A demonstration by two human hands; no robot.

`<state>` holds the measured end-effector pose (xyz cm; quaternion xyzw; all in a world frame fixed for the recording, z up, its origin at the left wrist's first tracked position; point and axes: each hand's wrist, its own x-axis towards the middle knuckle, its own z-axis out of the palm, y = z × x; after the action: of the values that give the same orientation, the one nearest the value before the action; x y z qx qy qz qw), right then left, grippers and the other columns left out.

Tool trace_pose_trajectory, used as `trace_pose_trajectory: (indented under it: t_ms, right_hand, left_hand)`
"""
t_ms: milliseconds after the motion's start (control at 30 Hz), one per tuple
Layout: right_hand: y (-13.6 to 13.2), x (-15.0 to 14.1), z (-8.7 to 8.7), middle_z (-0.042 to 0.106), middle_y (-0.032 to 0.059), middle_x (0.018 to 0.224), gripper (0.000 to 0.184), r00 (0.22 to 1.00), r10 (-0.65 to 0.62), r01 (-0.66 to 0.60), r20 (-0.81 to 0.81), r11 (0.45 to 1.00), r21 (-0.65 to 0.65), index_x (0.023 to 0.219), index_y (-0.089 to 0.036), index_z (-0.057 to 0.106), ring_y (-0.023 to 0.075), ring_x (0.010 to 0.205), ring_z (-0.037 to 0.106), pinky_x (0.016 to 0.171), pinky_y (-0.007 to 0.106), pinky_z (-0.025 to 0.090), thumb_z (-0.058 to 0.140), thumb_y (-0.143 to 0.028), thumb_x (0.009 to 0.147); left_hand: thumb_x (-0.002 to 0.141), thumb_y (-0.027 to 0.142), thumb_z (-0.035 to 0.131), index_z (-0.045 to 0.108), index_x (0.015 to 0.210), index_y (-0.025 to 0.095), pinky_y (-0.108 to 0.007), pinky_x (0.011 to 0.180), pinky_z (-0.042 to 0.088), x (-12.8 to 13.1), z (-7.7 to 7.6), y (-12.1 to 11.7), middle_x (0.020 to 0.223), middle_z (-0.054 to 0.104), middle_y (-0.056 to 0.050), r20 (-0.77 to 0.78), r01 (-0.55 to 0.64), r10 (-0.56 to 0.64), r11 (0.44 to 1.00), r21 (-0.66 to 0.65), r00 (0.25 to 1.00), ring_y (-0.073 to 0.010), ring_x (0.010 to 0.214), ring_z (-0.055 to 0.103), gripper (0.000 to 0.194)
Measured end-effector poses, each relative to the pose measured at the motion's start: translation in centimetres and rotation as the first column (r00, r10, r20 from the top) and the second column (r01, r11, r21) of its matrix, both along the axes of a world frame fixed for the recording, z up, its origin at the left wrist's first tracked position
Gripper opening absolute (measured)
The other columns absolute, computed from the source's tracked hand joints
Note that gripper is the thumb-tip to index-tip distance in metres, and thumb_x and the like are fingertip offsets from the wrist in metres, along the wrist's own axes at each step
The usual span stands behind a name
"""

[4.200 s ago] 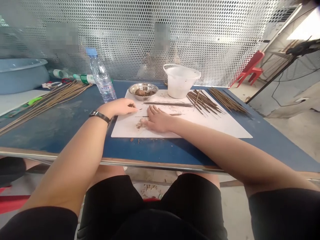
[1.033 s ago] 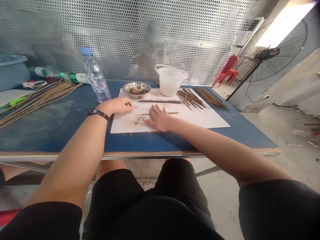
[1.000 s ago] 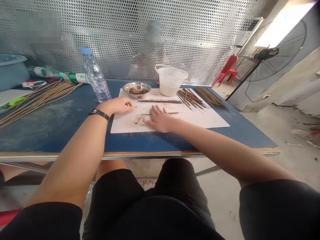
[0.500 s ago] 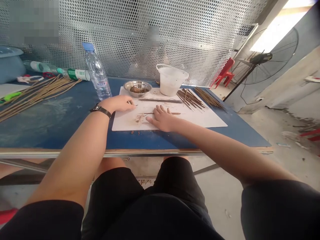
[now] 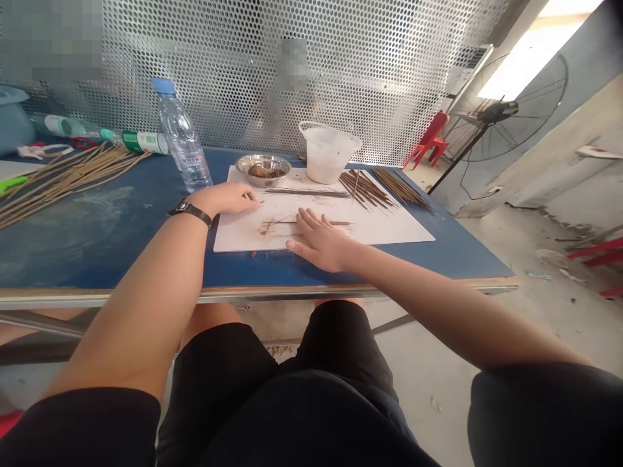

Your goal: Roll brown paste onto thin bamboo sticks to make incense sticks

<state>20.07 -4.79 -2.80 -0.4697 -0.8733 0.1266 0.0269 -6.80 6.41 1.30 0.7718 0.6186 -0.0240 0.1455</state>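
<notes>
My right hand (image 5: 324, 241) lies flat, fingers stretched out, on a thin stick with a brown coated part (image 5: 341, 223). The stick rests crosswise on a white board (image 5: 399, 227) marked with brown crumbs. My left hand (image 5: 236, 197), a dark band at its wrist, is at the board's left side with fingers curled together. Something small seems to be between its fingertips, too small to name. Beyond the hands, several thin dark sticks (image 5: 306, 192) lie in a row. Behind them stand a metal bowl (image 5: 239, 170) with a brown lump inside and a white bucket (image 5: 327, 155).
Brown-coated sticks (image 5: 367, 189) fan out at the board's right, with another bundle (image 5: 403, 188) beyond. A water bottle (image 5: 183, 139) stands by my left hand. Long tan sticks (image 5: 73, 181) and a lying bottle (image 5: 145, 142) are at left. A perforated metal screen (image 5: 219, 65) borders the table.
My right hand has slid slightly towards me over the stick, its fingers straighter. My left hand stays in place on the board. The whole view has shifted a little.
</notes>
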Motion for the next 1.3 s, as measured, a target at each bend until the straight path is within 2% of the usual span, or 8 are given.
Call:
trace_pose_trajectory:
  t_ms: [133,300,400,500,767,867,1133,1300]
  right_hand:
    - [0.3,-1.0,-0.8,0.006,0.0273,0.183,0.124,0.999,0.009,-0.010,-0.041,1.000,-0.008,0.174,0.006,0.017,0.0449,0.171,0.003,0.137,0.065,0.007,0.005,-0.090,0.096]
    - [3.7,-2.2,-0.9,0.018,0.0295,0.181,0.111,1.000,-0.019,0.019,-0.023,1.000,0.007,0.171,0.004,0.026,0.0466,0.170,0.011,0.134,0.072,0.013,0.007,-0.080,0.102]
    - [4.9,-2.2,-0.7,0.016,0.0301,0.181,0.110,0.999,-0.038,0.038,0.002,0.999,0.011,0.171,0.006,0.025,0.0469,0.171,0.006,0.135,0.071,0.012,0.009,-0.079,0.104]
    - [4.2,-1.3,-1.0,0.013,0.0291,0.182,0.113,1.000,-0.015,0.015,-0.013,1.000,0.026,0.172,0.007,0.023,0.0463,0.171,0.000,0.136,0.067,0.009,0.011,-0.082,0.102]
    - [-0.7,1.1,-1.3,0.018,0.0268,0.182,0.116,0.998,0.038,-0.037,-0.049,0.999,0.013,0.174,-0.001,0.026,0.0449,0.171,0.010,0.137,0.067,0.009,0.011,-0.088,0.100]
    - [0.2,0.4,-1.1,0.016,0.0276,0.182,0.114,1.000,-0.018,0.018,-0.019,1.000,0.006,0.173,0.003,0.023,0.0444,0.171,0.008,0.136,0.066,0.010,0.006,-0.084,0.102]
    - [6.4,-1.4,-0.8,0.013,0.0246,0.184,0.104,0.984,-0.129,0.123,0.124,0.991,0.054,0.173,0.005,0.021,0.0434,0.171,0.003,0.137,0.062,0.008,0.006,-0.073,0.106]
    - [4.0,-0.1,-0.9,0.016,0.0257,0.183,0.112,0.994,-0.057,0.050,0.098,0.996,0.077,0.173,0.005,0.023,0.0430,0.171,0.007,0.137,0.061,0.014,0.002,-0.079,0.102]
  left_hand:
    - [0.088,0.064,0.059,0.073,0.132,0.024,-0.035,0.082,0.051,-0.1,-0.3,0.3,0.140,0.075,-0.013,-0.004,-0.003,0.004,1.000,0.012,1.000,-0.0347,0.115,0.071,0.061]
    - [0.085,0.063,0.062,0.076,0.125,0.027,-0.034,0.081,0.051,-0.6,-1.3,1.4,0.130,0.078,-0.009,0.024,0.016,-0.017,0.999,0.036,1.000,-0.0328,0.111,0.072,0.055]
    - [0.083,0.064,0.063,0.077,0.123,0.028,-0.035,0.083,0.052,-0.7,-1.5,1.7,0.127,0.080,-0.008,0.027,0.018,-0.019,0.999,0.044,0.999,-0.0336,0.111,0.073,0.056]
    - [0.084,0.062,0.063,0.076,0.125,0.027,-0.034,0.083,0.051,-0.5,-1.2,1.3,0.128,0.079,-0.009,0.024,0.012,-0.013,0.999,0.045,1.000,-0.0331,0.112,0.072,0.055]
    - [0.089,0.060,0.062,0.073,0.130,0.024,-0.034,0.079,0.050,0.1,-0.4,0.2,0.135,0.076,-0.011,0.004,-0.008,0.008,0.999,0.034,1.000,-0.0334,0.114,0.071,0.055]
    - [0.089,0.061,0.061,0.074,0.129,0.024,-0.035,0.080,0.050,0.0,-0.5,0.3,0.135,0.077,-0.011,0.005,-0.009,0.009,0.999,0.038,1.000,-0.0333,0.115,0.071,0.056]
    - [0.082,0.065,0.064,0.077,0.121,0.028,-0.035,0.079,0.052,-0.6,-1.4,1.2,0.127,0.079,-0.009,0.056,0.005,-0.007,0.999,0.043,0.998,-0.0333,0.109,0.073,0.055]
    - [0.083,0.063,0.064,0.074,0.123,0.027,-0.035,0.079,0.052,-0.6,-1.6,1.3,0.129,0.078,-0.010,0.068,-0.006,0.003,0.999,0.047,0.998,-0.0336,0.111,0.073,0.055]
